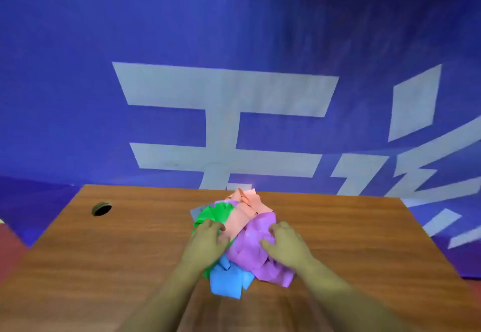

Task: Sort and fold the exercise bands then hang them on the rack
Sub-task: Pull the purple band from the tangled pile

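Observation:
A crumpled heap of exercise bands lies in the middle of the wooden table (pixel 130 253). It holds a green band (pixel 216 213), an orange band (pixel 243 209), a purple band (pixel 253 243) and a blue band (pixel 225 281). My left hand (pixel 205 243) rests flat on the green side of the heap, fingers spread. My right hand (pixel 287 244) lies on the purple band with its fingers curled into the material. Whether either hand truly grips a band is unclear. No rack is in view.
A round cable hole (pixel 101 209) is in the table's far left part. A blue wall banner (pixel 234 45) with large white characters stands just behind the table. A red surface (pixel 7 248) shows at the left edge.

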`<action>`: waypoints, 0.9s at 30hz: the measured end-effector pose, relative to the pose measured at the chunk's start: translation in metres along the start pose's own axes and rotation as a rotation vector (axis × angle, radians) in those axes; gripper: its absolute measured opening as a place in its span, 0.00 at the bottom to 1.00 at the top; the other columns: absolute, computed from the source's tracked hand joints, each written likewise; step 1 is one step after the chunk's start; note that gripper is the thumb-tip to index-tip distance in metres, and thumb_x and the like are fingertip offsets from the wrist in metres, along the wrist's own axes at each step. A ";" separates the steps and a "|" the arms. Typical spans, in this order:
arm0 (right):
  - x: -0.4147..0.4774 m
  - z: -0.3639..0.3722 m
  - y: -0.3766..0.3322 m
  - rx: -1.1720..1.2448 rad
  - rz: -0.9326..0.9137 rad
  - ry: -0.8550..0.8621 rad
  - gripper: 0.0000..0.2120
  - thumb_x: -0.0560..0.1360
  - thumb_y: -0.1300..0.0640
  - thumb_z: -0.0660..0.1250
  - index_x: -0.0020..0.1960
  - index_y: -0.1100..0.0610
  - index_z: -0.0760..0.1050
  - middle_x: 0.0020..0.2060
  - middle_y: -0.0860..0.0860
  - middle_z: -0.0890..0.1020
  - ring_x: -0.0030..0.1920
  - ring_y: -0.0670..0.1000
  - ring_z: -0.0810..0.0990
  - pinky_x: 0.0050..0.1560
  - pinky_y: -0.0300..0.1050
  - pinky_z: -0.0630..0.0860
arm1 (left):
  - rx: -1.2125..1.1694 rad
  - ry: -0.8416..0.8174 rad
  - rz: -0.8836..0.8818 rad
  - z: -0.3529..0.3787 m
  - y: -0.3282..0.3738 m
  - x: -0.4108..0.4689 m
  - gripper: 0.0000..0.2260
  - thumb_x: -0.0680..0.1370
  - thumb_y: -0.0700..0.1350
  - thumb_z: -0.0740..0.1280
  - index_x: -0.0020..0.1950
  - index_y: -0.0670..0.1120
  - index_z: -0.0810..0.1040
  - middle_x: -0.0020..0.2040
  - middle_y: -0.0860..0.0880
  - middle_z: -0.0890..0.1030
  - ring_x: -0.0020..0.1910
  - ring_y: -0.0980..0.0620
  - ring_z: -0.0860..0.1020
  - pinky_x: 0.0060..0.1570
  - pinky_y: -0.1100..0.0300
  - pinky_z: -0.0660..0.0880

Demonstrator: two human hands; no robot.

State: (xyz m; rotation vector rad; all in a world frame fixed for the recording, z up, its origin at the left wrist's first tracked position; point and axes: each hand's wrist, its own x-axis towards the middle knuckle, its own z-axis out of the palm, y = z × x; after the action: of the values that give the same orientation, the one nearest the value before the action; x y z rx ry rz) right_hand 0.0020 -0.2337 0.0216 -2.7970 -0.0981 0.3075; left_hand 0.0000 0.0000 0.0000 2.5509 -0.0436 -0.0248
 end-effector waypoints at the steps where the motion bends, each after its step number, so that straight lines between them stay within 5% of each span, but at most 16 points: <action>1: 0.004 0.011 0.001 -0.001 -0.009 -0.020 0.22 0.76 0.42 0.62 0.62 0.56 0.73 0.59 0.55 0.74 0.62 0.57 0.74 0.60 0.49 0.71 | -0.008 -0.022 0.028 0.010 -0.004 -0.001 0.32 0.65 0.64 0.53 0.57 0.46 0.79 0.54 0.46 0.78 0.56 0.45 0.77 0.59 0.52 0.73; 6: 0.002 0.051 -0.003 -0.065 -0.033 0.024 0.14 0.75 0.48 0.64 0.56 0.52 0.77 0.57 0.52 0.79 0.61 0.55 0.75 0.60 0.47 0.67 | 0.090 -0.030 0.073 0.045 -0.012 -0.022 0.33 0.66 0.65 0.50 0.61 0.49 0.76 0.56 0.47 0.76 0.59 0.45 0.76 0.58 0.53 0.72; 10: -0.006 0.059 -0.001 0.040 -0.056 0.091 0.08 0.71 0.60 0.62 0.39 0.50 0.77 0.48 0.51 0.83 0.53 0.56 0.79 0.56 0.49 0.72 | 0.044 0.046 0.105 0.049 -0.016 -0.032 0.30 0.69 0.65 0.50 0.60 0.52 0.77 0.58 0.49 0.77 0.60 0.46 0.76 0.61 0.53 0.71; 12: -0.012 0.059 0.005 0.172 -0.113 0.056 0.13 0.69 0.68 0.60 0.45 0.55 0.79 0.43 0.54 0.82 0.48 0.57 0.80 0.54 0.51 0.75 | 0.039 0.041 0.131 0.049 -0.013 -0.038 0.30 0.69 0.69 0.50 0.57 0.56 0.80 0.62 0.51 0.76 0.67 0.48 0.72 0.66 0.52 0.65; 14: -0.022 0.056 0.011 0.194 -0.127 0.075 0.22 0.69 0.71 0.58 0.61 0.60 0.75 0.52 0.57 0.77 0.54 0.57 0.78 0.59 0.49 0.73 | 0.111 0.012 0.183 0.048 -0.007 -0.048 0.28 0.67 0.70 0.54 0.53 0.55 0.82 0.68 0.51 0.71 0.72 0.49 0.66 0.69 0.54 0.57; 16: -0.036 0.057 0.018 0.149 -0.083 0.039 0.22 0.72 0.70 0.60 0.66 0.62 0.72 0.60 0.61 0.75 0.60 0.59 0.76 0.60 0.44 0.70 | 0.135 0.053 0.223 0.050 -0.002 -0.060 0.18 0.71 0.62 0.65 0.52 0.52 0.83 0.69 0.49 0.71 0.71 0.47 0.66 0.67 0.54 0.55; 19: -0.060 0.068 0.028 0.171 -0.082 0.067 0.16 0.74 0.67 0.61 0.59 0.61 0.77 0.56 0.59 0.81 0.59 0.59 0.78 0.56 0.44 0.70 | 0.017 0.226 0.209 0.050 0.009 -0.076 0.09 0.72 0.49 0.71 0.50 0.48 0.84 0.63 0.48 0.76 0.65 0.45 0.73 0.63 0.53 0.63; 22: -0.082 0.059 0.025 0.316 -0.078 0.203 0.14 0.70 0.68 0.62 0.51 0.57 0.80 0.44 0.54 0.84 0.51 0.57 0.81 0.50 0.42 0.72 | -0.103 0.336 0.183 0.035 0.025 -0.089 0.09 0.73 0.45 0.71 0.52 0.46 0.82 0.59 0.48 0.79 0.60 0.45 0.77 0.58 0.53 0.69; 27: -0.108 -0.016 -0.009 0.504 -0.221 0.396 0.13 0.66 0.62 0.68 0.43 0.45 0.79 0.45 0.42 0.83 0.50 0.50 0.80 0.55 0.46 0.74 | -0.299 0.303 0.110 0.003 0.054 -0.110 0.18 0.75 0.41 0.69 0.65 0.44 0.74 0.60 0.51 0.77 0.60 0.51 0.74 0.56 0.61 0.67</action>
State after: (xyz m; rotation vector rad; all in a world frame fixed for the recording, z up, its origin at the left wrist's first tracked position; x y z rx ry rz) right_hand -0.1000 -0.2413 0.0607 -2.2664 -0.2024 -0.2459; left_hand -0.1111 -0.0426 0.0280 2.2246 -0.0580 0.3700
